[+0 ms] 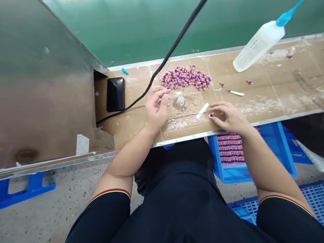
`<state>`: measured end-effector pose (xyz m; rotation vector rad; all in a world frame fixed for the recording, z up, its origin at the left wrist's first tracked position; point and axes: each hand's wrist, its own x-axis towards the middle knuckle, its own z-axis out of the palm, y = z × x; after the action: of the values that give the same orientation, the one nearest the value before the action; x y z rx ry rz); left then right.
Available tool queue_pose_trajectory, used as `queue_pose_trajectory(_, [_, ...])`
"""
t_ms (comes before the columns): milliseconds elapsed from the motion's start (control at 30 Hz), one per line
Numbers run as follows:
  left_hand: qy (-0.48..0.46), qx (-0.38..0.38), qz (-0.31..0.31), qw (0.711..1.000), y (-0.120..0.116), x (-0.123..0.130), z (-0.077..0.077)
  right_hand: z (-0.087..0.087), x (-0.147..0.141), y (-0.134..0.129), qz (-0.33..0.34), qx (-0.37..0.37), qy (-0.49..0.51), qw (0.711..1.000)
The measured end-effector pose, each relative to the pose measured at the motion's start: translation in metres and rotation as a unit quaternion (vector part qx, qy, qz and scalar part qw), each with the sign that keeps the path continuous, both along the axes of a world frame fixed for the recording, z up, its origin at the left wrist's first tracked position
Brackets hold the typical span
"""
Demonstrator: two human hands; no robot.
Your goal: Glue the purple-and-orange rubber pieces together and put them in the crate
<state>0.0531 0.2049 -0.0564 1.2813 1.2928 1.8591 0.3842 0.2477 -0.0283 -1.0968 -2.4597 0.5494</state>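
My left hand hovers over the bench, fingers loosely curled and thumb apart from them; nothing shows in it. Beside it, a small clear cup stands on a wet piece of cardboard. At the fingertips of my right hand is a small purple and orange figure piece, its pale round end toward me. Just left of that hand lies a white strip. Behind both hands spreads a pile of similar purple and orange pieces.
A squeeze bottle, a white-handled blade and loose pieces are on the right. A phone and blue cap lie left. A black cable crosses in front. Below the edge, a blue crate holds rows of pieces.
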Motion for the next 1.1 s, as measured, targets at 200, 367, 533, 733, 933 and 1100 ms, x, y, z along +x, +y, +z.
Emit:
queue_pose_trajectory(200, [-0.021,0.009,0.011,1.0,0.004,-0.004,-0.001,-0.012,0.027,-0.027,-0.116,-0.049,0.127,0.984])
queue_pose_trajectory(367, [-0.027,0.04,0.0,0.999,0.004,-0.005,0.001,-0.022,0.112,-0.096,-0.323,-0.104,0.111,0.934])
queue_pose_trajectory(533, [-0.013,0.002,0.006,1.0,-0.002,0.006,0.018,-0.047,0.135,-0.162,-0.309,-0.342,-0.258,0.849])
queue_pose_trajectory(733, [0.02,-0.042,0.029,0.998,-0.003,0.015,0.031,-0.081,0.112,-0.182,-0.254,-0.434,-0.386,0.774])
queue_pose_trajectory(933, [0.016,-0.086,0.176,0.98,0.025,0.018,0.02,-0.089,0.101,-0.18,-0.229,-0.459,-0.442,0.736])
queue_pose_trajectory(1100, [0.027,-0.049,0.173,0.983,0.033,0.014,0.009,-0.09,0.1,-0.179,-0.195,-0.471,-0.462,0.725])
